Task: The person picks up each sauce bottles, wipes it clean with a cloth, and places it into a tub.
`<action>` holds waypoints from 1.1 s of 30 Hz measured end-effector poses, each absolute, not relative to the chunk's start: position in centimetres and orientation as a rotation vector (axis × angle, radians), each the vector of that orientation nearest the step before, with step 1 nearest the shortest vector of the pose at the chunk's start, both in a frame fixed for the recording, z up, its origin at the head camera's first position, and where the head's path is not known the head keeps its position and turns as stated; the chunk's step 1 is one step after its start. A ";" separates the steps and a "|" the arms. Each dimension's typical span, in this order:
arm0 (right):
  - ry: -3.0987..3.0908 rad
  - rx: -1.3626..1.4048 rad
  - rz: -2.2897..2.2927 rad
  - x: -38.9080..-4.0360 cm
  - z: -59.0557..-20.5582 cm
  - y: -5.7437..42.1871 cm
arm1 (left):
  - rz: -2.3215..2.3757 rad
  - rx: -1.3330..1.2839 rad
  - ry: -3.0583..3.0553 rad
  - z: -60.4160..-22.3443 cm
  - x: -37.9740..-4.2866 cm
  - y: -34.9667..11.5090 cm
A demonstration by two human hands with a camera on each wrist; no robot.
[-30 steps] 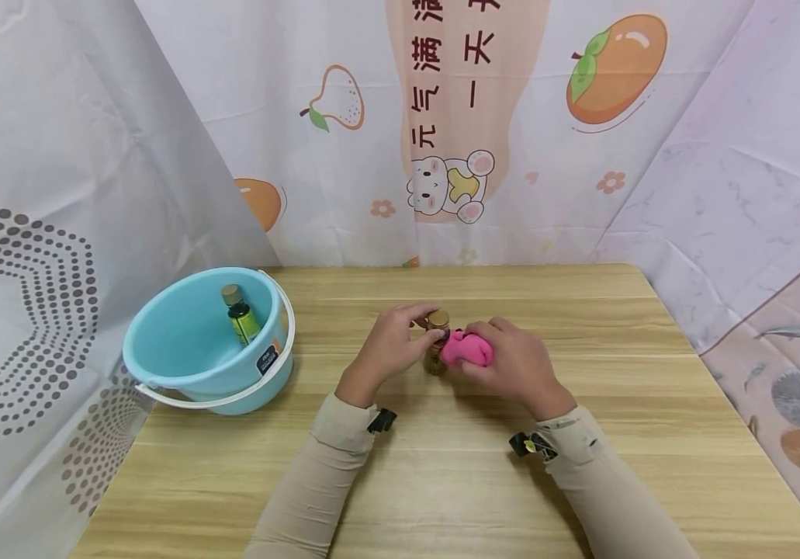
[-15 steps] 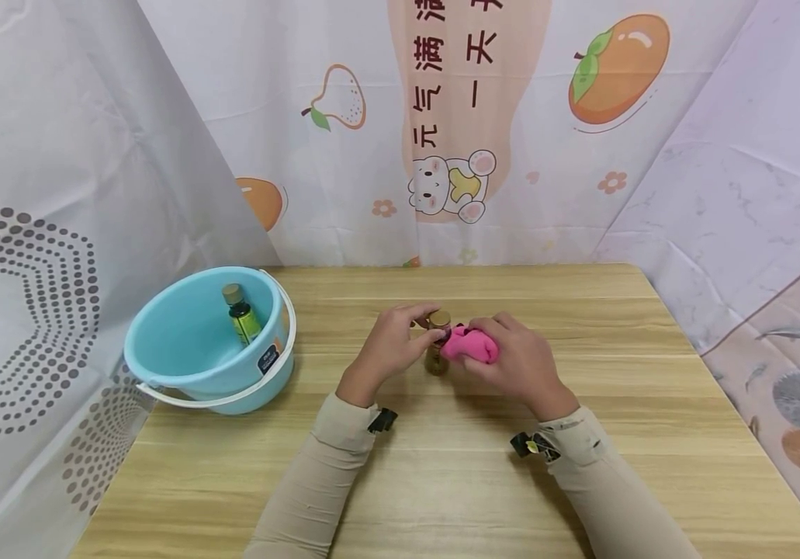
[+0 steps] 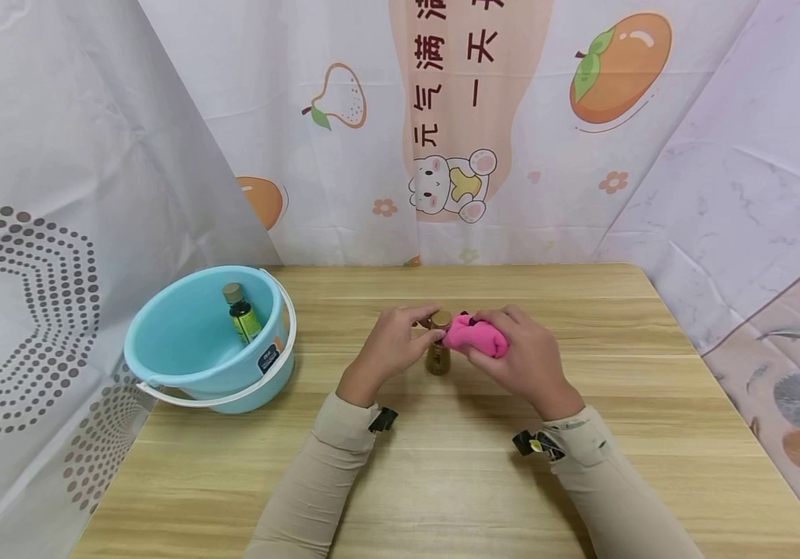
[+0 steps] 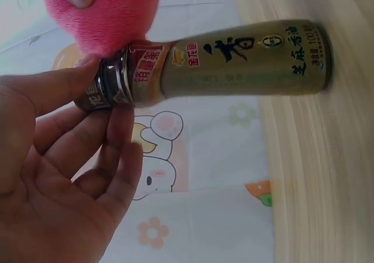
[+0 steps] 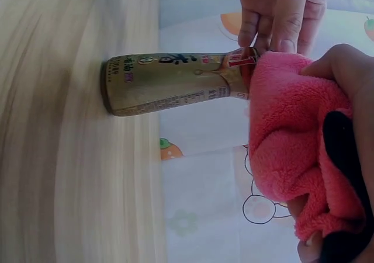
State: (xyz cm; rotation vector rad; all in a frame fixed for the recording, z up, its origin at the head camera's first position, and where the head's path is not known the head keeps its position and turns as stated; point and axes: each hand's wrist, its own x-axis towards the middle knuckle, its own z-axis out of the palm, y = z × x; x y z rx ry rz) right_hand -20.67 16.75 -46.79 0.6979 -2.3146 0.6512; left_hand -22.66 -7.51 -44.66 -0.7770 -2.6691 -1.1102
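A small sesame oil bottle (image 4: 234,64) with a gold cap (image 3: 441,318) stands upright on the wooden table. My left hand (image 3: 394,341) pinches its neck just under the cap between thumb and fingers. A bunched pink cloth (image 3: 476,336) with dark trim is gripped in my right hand (image 3: 528,359). The cloth lies against the upper part of the bottle, as the left wrist view shows. In the right wrist view the cloth (image 5: 292,128) covers the cap, and its folds hide some of my fingers.
A light blue bucket (image 3: 190,392) with a white handle stands on the table's left side. Inside it leans a dark bottle (image 3: 242,314) with a green-yellow label. A printed curtain (image 3: 344,186) hangs behind the table (image 3: 441,489).
My right hand has shifted slightly to the right and up with the pink cloth, so more of the bottle's body shows. The left hand keeps its hold on the neck.
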 end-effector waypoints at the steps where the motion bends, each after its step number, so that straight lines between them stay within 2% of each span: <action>1: -2.304 0.698 0.660 -20.7 -46.7 16.7 | -1.111 -0.790 -2.675 -44.6 -22.6 -7.5; 11: -2.302 0.687 0.665 -20.6 -46.9 16.8 | -1.021 -0.876 -2.774 -44.2 -22.4 -7.9; 33: -2.483 0.700 0.533 -20.8 -48.1 16.6 | -1.054 -0.773 -2.741 -44.5 -22.6 -7.7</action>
